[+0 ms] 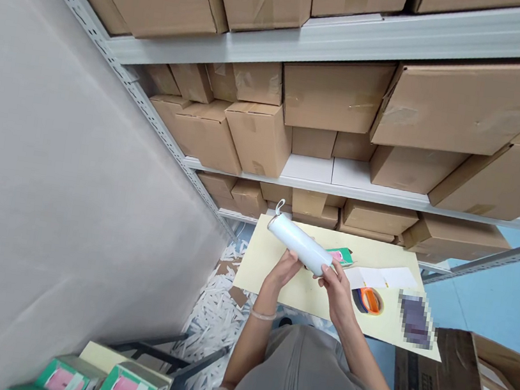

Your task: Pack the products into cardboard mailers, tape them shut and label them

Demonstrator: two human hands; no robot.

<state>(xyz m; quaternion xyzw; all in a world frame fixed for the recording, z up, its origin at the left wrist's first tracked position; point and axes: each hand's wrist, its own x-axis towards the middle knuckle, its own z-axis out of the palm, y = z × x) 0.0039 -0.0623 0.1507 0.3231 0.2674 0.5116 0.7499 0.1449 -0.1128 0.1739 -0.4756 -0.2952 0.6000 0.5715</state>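
Observation:
Over the pale yellow table [261,273] I hold a white, slim bottle [299,242], tilted with its capped end up to the left. A small strap loop stands up from that end. My left hand [286,268] is closed on the bottle's underside near the middle, its fingers partly hidden behind it. At the lower right end, my right hand [335,284] grips the base between thumb and fingers. Just behind the bottle lies a green box [342,256] with a pink picture, partly covered by the bottle and my right hand.
White paper sheets [381,278], a tape roll with an orange piece [371,300] and a blurred-out dark object [416,320] lie on the table. Shelves of cardboard boxes [336,96] rise behind. Paper strips [219,309] cover the floor; green boxes [131,387] stand lower left, an open carton [438,375] lower right.

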